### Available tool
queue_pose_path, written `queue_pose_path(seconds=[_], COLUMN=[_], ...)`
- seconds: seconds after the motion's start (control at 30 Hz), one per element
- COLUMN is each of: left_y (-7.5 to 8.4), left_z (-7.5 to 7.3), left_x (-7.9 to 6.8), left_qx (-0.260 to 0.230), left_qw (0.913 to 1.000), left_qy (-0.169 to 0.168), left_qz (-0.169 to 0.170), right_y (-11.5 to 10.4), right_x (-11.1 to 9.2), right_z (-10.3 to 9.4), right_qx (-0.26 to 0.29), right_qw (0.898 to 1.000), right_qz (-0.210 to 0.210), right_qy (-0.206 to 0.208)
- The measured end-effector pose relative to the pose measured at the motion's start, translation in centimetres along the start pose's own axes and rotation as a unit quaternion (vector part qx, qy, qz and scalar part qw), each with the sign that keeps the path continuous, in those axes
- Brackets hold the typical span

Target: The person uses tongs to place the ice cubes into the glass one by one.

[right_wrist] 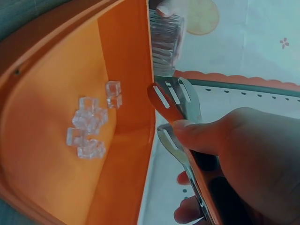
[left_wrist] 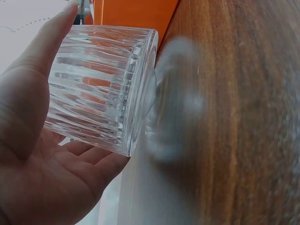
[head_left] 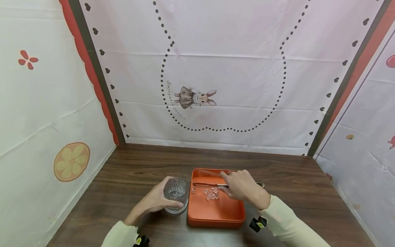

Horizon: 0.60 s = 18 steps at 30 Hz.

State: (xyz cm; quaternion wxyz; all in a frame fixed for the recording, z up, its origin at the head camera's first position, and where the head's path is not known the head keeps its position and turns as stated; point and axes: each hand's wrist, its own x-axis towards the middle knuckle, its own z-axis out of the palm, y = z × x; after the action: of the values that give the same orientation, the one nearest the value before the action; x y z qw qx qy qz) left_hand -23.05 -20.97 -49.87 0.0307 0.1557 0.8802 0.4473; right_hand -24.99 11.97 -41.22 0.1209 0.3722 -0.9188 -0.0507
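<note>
My left hand (head_left: pixel 158 199) grips a clear ribbed drinking glass (head_left: pixel 176 195) at the left side of an orange tray (head_left: pixel 217 222). In the left wrist view, thumb and fingers wrap the glass (left_wrist: pixel 101 84), and its base is close over the wood. My right hand (head_left: pixel 243 187) holds metal tongs (head_left: pixel 205 185) with dark grips over the back part of the tray. The slotted tips (right_wrist: pixel 163 99) stand apart with nothing between them. Several clear ice-like cubes (head_left: pixel 212 195) lie in the tray, mostly clustered, with a couple of cubes (right_wrist: pixel 113 93) near its wall.
The tray rests on a dark wooden table (head_left: pixel 148 161). White printed cloth (head_left: pixel 228 85) walls in the table's back and both sides.
</note>
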Motion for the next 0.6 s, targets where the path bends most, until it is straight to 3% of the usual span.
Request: queue_pose_path(seconds=[0.33,0.6], left_y=[0.0,0.0], left_z=[0.0,0.0], left_x=[0.0,0.0], left_qx=[0.012,0.013], left_qw=[0.9998,0.9997], left_qy=[0.002,0.001], left_qz=[-0.014,-0.020], right_y=[-0.8,-0.9], right_x=[0.5,0.8], right_z=[0.6,1.5], right_qx=[0.017,0.003], right_qw=[0.995,0.995], right_qz=[-0.016,-0.039], right_qy=[-0.098,-0.090])
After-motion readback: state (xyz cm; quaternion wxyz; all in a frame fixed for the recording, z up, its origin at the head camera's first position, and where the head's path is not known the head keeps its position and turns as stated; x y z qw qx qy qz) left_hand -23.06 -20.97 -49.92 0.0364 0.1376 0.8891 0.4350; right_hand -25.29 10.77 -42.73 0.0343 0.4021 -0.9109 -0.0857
